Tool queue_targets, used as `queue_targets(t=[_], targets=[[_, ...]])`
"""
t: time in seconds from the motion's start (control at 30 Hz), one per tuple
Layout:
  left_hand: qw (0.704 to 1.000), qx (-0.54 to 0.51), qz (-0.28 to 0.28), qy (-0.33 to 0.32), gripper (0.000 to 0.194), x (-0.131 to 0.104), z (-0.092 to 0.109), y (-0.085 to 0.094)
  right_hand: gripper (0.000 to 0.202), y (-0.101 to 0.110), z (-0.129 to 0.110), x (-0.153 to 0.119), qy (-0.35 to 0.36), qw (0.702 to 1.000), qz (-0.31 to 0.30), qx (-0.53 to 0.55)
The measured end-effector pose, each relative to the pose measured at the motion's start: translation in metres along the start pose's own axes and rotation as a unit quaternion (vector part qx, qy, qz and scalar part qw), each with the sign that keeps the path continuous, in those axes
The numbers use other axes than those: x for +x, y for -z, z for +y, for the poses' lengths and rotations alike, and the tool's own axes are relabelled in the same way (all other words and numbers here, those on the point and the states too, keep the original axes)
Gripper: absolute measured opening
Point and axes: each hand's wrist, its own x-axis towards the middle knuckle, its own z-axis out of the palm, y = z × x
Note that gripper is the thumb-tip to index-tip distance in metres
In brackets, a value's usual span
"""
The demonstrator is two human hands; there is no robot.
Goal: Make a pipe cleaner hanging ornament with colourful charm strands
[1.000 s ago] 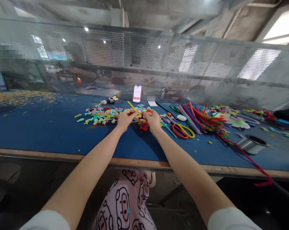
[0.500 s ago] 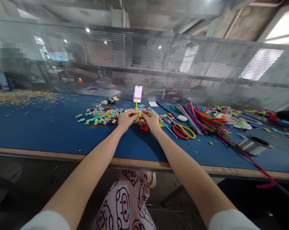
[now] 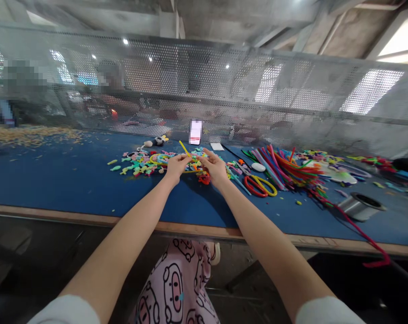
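My left hand (image 3: 177,169) is closed in a pinch on a yellow pipe cleaner (image 3: 183,147), whose free end sticks up and leans left. My right hand (image 3: 215,169) is close beside it, its thumb and fingers at the bent lower part of the same yellow stem; the index finger is slightly raised. Where the stem meets the right fingertips is small and partly hidden. Beneath and around both hands spreads a pile of small colourful twisted pipe-cleaner pieces (image 3: 139,167), with orange-red ones (image 3: 204,179) just below my right hand.
Scissors (image 3: 256,186) with red and yellow handles lie right of my hands. Beyond them are a bundle of long pipe cleaners (image 3: 278,166), a white oval object (image 3: 258,167) and a metal wire spool (image 3: 361,207). A phone (image 3: 195,132) stands against the perforated metal screen (image 3: 150,76).
The yellow stem's upright end has tilted left. My hands have drawn slightly apart, and my right index finger has lifted. A yellow length now shows between the hands.
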Motion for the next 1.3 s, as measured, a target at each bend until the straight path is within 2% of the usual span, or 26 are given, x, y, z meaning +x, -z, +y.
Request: queue_targets(t=[0.17,0.37,0.6,0.77,1.0,1.3], targets=[[0.999,-0.044,0.007,0.027,0.025,0.0006,0.0036,-0.0010,0.046,-0.0012,-0.0016,-0.0012,-0.034,0.999,-0.003,0.027],[0.999,-0.042,-0.016,0.015,0.024,-0.0025,0.0048,-0.0018,0.050,-0.0015,-0.0016,-0.0014,-0.034,0.999,0.023,0.032],[0.996,-0.069,-0.053,-0.004,0.022,-0.0039,0.0039,-0.0024,0.043,-0.0006,-0.0003,-0.0004,-0.014,1.000,0.003,-0.012],[0.995,-0.053,-0.080,-0.008,0.028,-0.0050,0.0034,-0.0021,0.038,0.0004,0.0004,0.0001,-0.034,0.999,0.011,0.021],[0.998,-0.039,-0.057,-0.004,0.035,-0.0010,-0.0017,-0.0010,0.035,-0.0012,0.0003,-0.0005,-0.081,0.990,-0.009,0.116],[0.997,-0.030,-0.065,0.010,0.034,-0.0034,0.0011,-0.0017,0.035,0.0010,-0.0007,-0.0008,-0.091,0.993,-0.009,0.080]])
